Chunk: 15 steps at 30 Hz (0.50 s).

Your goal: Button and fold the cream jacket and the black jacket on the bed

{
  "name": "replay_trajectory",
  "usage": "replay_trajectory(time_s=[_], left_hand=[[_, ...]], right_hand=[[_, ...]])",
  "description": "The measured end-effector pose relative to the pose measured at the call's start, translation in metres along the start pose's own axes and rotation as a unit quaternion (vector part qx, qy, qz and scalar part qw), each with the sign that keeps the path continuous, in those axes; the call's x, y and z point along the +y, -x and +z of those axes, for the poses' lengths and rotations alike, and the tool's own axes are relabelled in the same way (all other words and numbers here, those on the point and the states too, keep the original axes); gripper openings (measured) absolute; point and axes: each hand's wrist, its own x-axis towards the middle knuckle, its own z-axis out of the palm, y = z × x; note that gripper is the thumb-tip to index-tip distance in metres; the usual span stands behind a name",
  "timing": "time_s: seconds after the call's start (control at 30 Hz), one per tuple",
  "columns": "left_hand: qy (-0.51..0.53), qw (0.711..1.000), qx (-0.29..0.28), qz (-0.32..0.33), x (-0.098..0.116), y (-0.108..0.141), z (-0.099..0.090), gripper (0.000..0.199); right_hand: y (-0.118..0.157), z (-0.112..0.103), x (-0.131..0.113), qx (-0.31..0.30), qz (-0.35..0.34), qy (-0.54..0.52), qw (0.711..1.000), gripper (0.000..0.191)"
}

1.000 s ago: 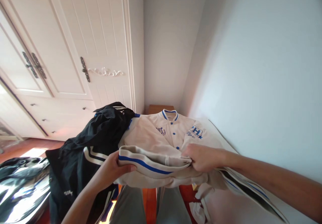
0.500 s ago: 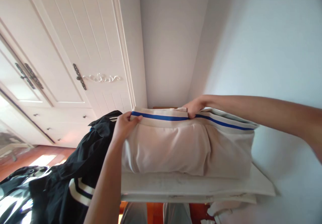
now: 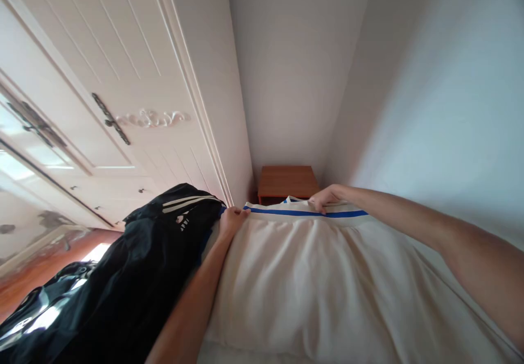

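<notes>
A cream garment (image 3: pixel 311 282) with a blue-striped band along its far edge spreads wide in front of me; whether it is a skirt or a top I cannot tell. My left hand (image 3: pixel 232 220) pinches the left end of that band, thumb and fingers closed. Further right, my right hand (image 3: pixel 326 197) grips the band near its middle, its fingers bent over the edge. Gathers run from the band down the cloth. A black garment (image 3: pixel 164 249) with white stripes and a small white print lies just left of my left forearm.
A white wardrobe (image 3: pixel 123 75) with dark metal handles rises on the left. In the corner beyond the garment stands a small brown wooden table (image 3: pixel 289 181). A pale wall (image 3: pixel 434 107) closes off the right side. Reddish flooring (image 3: pixel 77 252) shows at lower left.
The cream garment now hangs larger and closer, covering the white surface and my legs seen before. My right hand has come out over the band. The view has shifted, revealing the brown table.
</notes>
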Motion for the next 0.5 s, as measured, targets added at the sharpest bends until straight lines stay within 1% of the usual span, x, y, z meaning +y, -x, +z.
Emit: replay_trajectory(time_s=[0.07, 0.1, 0.13, 0.17, 0.23, 0.3, 0.33, 0.4, 0.5], left_hand=[[0.02, 1.0, 0.019, -0.004, -0.002, -0.004, 0.001, 0.036], [0.034, 0.999, 0.022, -0.004, -0.002, -0.005, 0.001, 0.037], [0.052, 0.998, 0.019, -0.002, -0.003, -0.005, 0.0, 0.039], [0.072, 0.997, 0.007, 0.0, -0.004, -0.004, -0.002, 0.043], [0.103, 0.994, -0.032, 0.007, -0.007, 0.002, -0.009, 0.058], [0.091, 0.994, -0.055, 0.022, -0.011, 0.012, -0.017, 0.076], [0.068, 0.995, -0.057, 0.033, -0.013, 0.017, -0.021, 0.08], [0.026, 0.997, -0.054, 0.05, -0.016, 0.027, -0.028, 0.076], [0.028, 0.996, -0.06, 0.061, -0.017, 0.04, -0.031, 0.056]], right_hand=[[-0.004, -0.013, 0.009, -0.066, 0.005, -0.039, 0.997, 0.032], [-0.004, -0.018, 0.013, -0.085, 0.0, -0.051, 0.995, 0.032], [-0.001, -0.021, 0.017, -0.07, -0.017, -0.051, 0.996, 0.032], [0.003, -0.022, 0.021, -0.044, -0.035, -0.046, 0.997, 0.033], [0.015, -0.019, 0.028, 0.022, -0.062, -0.023, 0.998, 0.037], [0.031, -0.01, 0.037, 0.082, -0.077, 0.024, 0.993, 0.044], [0.039, -0.003, 0.042, 0.113, -0.078, 0.055, 0.989, 0.049], [0.053, 0.012, 0.054, 0.175, -0.058, 0.103, 0.977, 0.058], [0.065, 0.035, 0.068, 0.235, -0.019, 0.103, 0.966, 0.068]])
